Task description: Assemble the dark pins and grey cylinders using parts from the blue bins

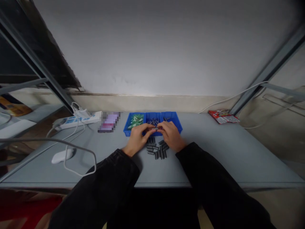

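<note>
My left hand [138, 137] and my right hand [170, 135] meet at the front of the blue bins, fingers pinched on a small grey piece [155, 128] between them. Just below the hands, several dark grey cylinders [162, 152] lie on the table, some in rows and some at angles. Three blue bins stand side by side behind: the left bin [126, 126] holds green and white pieces, the middle bin [153, 114] many small metal pins, and the right bin [177, 122] a few dark pieces. My fingers partly hide the bins' front edges.
On the grey table [209, 152], a white power strip [92, 118] with cables and a blurred phone [111, 122] are at the left. A white mouse-like object [62, 156] lies nearer. A red packet [223, 117] is at the back right, beside a metal post.
</note>
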`<act>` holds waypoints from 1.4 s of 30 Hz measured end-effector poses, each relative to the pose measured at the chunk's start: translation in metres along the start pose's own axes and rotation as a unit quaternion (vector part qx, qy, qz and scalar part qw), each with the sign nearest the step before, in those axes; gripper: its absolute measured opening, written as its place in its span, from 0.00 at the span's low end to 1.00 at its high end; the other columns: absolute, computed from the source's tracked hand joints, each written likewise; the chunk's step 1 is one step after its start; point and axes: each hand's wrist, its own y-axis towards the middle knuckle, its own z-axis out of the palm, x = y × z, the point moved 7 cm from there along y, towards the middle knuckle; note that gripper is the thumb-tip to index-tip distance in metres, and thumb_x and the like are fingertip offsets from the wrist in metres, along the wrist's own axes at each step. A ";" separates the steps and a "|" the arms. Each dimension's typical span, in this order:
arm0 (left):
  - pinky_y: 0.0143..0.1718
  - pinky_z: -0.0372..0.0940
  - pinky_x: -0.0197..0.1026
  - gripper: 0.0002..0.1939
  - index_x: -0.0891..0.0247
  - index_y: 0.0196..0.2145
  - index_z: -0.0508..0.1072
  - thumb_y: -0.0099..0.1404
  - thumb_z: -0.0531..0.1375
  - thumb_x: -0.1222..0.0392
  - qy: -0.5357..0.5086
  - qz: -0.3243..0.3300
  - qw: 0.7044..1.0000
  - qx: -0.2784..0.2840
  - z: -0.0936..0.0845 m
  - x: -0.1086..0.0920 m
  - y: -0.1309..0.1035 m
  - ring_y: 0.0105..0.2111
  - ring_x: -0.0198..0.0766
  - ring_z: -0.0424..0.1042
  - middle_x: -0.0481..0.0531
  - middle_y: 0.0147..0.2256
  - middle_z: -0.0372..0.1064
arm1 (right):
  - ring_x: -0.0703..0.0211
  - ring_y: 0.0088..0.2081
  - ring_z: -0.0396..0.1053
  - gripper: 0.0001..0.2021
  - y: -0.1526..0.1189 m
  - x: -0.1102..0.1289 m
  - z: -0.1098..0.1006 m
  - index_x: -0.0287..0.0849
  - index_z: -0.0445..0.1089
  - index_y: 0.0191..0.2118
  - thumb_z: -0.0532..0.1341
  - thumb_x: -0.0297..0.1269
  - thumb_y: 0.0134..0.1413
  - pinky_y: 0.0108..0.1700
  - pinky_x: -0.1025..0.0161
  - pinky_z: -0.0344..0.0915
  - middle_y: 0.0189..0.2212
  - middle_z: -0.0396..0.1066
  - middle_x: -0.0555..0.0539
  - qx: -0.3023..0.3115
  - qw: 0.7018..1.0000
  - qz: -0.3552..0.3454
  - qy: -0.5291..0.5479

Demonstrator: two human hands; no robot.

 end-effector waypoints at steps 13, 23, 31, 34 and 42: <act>0.29 0.68 0.37 0.10 0.62 0.40 0.81 0.71 0.60 0.57 0.058 0.023 0.993 0.099 -0.006 0.004 -0.003 0.22 0.34 0.72 0.50 0.28 0.78 | 0.51 0.39 0.70 0.07 0.003 -0.042 -0.023 0.45 0.72 0.41 0.57 0.37 0.67 0.46 0.53 0.57 0.36 0.76 0.46 -0.130 0.982 0.107 -0.089; 0.26 0.65 0.36 0.09 0.59 0.39 0.82 0.71 0.60 0.58 0.094 0.012 0.974 0.206 0.001 0.016 -0.011 0.21 0.35 0.72 0.48 0.23 0.75 | 0.46 0.40 0.67 0.08 -0.013 -0.086 -0.039 0.43 0.73 0.38 0.59 0.39 0.63 0.49 0.48 0.53 0.33 0.76 0.44 -0.147 0.956 0.210 -0.142; 0.26 0.64 0.36 0.08 0.60 0.41 0.81 0.70 0.60 0.60 0.132 0.027 0.961 0.241 0.014 0.022 -0.016 0.22 0.37 0.74 0.50 0.25 0.77 | 0.46 0.42 0.67 0.09 -0.011 -0.078 -0.037 0.43 0.73 0.44 0.57 0.33 0.61 0.51 0.46 0.53 0.31 0.77 0.45 -0.144 0.958 0.221 -0.113; 0.28 0.65 0.36 0.08 0.61 0.41 0.81 0.69 0.60 0.61 0.134 0.021 0.957 0.256 0.016 0.023 -0.017 0.24 0.37 0.74 0.51 0.29 0.78 | 0.55 0.32 0.65 0.10 -0.004 -0.053 -0.042 0.41 0.74 0.41 0.56 0.36 0.62 0.41 0.57 0.58 0.28 0.72 0.47 -0.131 0.975 0.177 -0.029; 0.36 0.65 0.39 0.11 0.63 0.41 0.80 0.72 0.57 0.60 0.149 -0.065 0.936 0.312 0.018 0.028 -0.020 0.31 0.40 0.75 0.54 0.33 0.78 | 0.68 0.20 0.54 0.23 0.005 0.045 -0.008 0.38 0.79 0.37 0.54 0.51 0.69 0.25 0.66 0.51 0.16 0.58 0.56 0.256 0.888 0.110 0.367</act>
